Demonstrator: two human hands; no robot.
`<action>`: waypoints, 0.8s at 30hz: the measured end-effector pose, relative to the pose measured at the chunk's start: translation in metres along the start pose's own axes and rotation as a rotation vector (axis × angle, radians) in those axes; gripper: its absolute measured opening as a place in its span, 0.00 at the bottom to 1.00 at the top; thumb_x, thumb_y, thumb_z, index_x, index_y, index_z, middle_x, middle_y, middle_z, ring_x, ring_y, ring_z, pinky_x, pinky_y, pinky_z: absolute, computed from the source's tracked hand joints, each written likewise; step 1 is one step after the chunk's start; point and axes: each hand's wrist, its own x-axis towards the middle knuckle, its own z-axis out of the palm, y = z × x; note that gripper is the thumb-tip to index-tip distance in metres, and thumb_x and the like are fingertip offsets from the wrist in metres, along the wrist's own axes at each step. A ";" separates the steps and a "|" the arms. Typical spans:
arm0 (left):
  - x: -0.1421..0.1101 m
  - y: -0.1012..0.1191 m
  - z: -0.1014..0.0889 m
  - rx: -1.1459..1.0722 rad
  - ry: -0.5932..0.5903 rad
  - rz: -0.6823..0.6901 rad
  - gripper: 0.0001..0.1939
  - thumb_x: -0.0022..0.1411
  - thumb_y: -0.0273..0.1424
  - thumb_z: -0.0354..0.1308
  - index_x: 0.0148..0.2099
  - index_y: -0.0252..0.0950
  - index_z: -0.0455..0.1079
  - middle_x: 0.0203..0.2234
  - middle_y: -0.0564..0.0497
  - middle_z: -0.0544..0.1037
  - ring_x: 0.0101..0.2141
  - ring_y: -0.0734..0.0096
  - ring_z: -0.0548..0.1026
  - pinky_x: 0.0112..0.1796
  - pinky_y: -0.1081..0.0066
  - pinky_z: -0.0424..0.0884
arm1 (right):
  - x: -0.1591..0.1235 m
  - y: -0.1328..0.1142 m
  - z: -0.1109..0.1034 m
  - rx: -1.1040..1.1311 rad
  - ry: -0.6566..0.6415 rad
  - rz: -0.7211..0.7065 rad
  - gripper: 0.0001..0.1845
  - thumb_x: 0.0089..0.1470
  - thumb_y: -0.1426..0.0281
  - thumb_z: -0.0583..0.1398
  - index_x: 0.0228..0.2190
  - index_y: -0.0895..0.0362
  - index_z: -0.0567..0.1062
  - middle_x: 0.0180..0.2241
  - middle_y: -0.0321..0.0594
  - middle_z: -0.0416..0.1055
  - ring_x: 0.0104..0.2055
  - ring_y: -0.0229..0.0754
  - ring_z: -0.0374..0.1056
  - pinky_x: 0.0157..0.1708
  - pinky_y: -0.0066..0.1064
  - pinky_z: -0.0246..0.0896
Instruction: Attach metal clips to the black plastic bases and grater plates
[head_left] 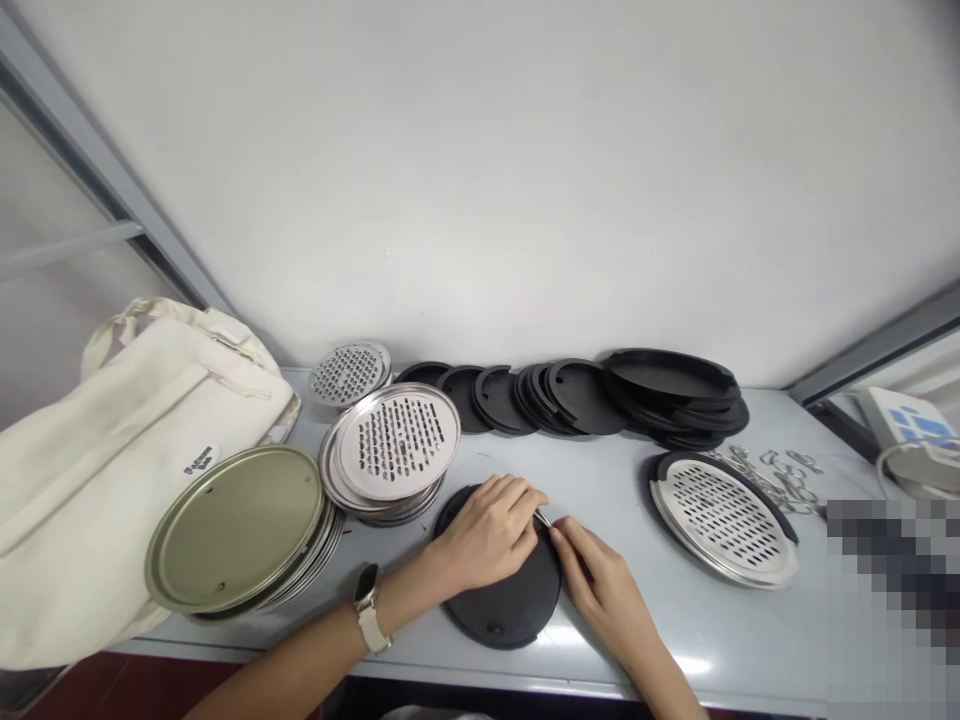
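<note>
In front of me a black round disc (504,598) with a raised rim lies flat on the table. My left hand (491,530), wearing a watch on its wrist, rests over the disc with fingers curled at its upper right edge. A short, thin metal wire piece (542,518) shows at that edge, between the two hands. My right hand (600,575) pinches its lower end between thumb and forefinger. The left fingertips meet its upper end; their exact grip is hidden. Left of the disc stands a stack of silver perforated grater plates (397,445).
Olive-green round plates (236,530) are stacked at left beside a cream bag (142,420). More black discs (585,395) line the wall, near a small grater stack (349,375). At right are a grater plate in a black rim (724,520) and loose metal wire hooks (787,480).
</note>
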 end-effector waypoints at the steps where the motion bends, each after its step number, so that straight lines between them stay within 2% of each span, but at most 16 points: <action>1: 0.000 0.000 0.000 0.002 -0.001 0.004 0.11 0.61 0.21 0.46 0.45 0.35 0.64 0.37 0.48 0.70 0.39 0.64 0.68 0.43 0.64 0.66 | 0.000 0.000 0.000 0.002 0.001 -0.002 0.12 0.65 0.66 0.47 0.30 0.54 0.63 0.24 0.34 0.62 0.25 0.38 0.61 0.28 0.27 0.57; 8: 0.001 0.001 0.001 0.020 -0.006 0.011 0.08 0.62 0.23 0.47 0.42 0.35 0.64 0.35 0.48 0.70 0.38 0.64 0.68 0.42 0.64 0.65 | -0.001 0.003 0.002 -0.008 0.001 -0.028 0.11 0.65 0.68 0.48 0.30 0.54 0.62 0.25 0.36 0.64 0.26 0.39 0.63 0.28 0.28 0.57; 15: 0.000 0.002 0.000 0.021 -0.070 0.025 0.09 0.60 0.25 0.50 0.44 0.34 0.63 0.38 0.47 0.68 0.39 0.64 0.68 0.43 0.64 0.67 | -0.001 0.005 0.002 0.000 -0.014 -0.009 0.10 0.65 0.67 0.48 0.30 0.54 0.63 0.26 0.37 0.66 0.28 0.40 0.64 0.29 0.29 0.57; 24: 0.000 0.001 0.001 0.038 -0.088 0.046 0.08 0.63 0.25 0.50 0.46 0.34 0.62 0.38 0.48 0.67 0.40 0.64 0.68 0.43 0.65 0.68 | 0.001 0.002 0.001 0.032 -0.031 0.007 0.12 0.65 0.67 0.48 0.29 0.54 0.62 0.26 0.36 0.65 0.28 0.40 0.63 0.29 0.29 0.56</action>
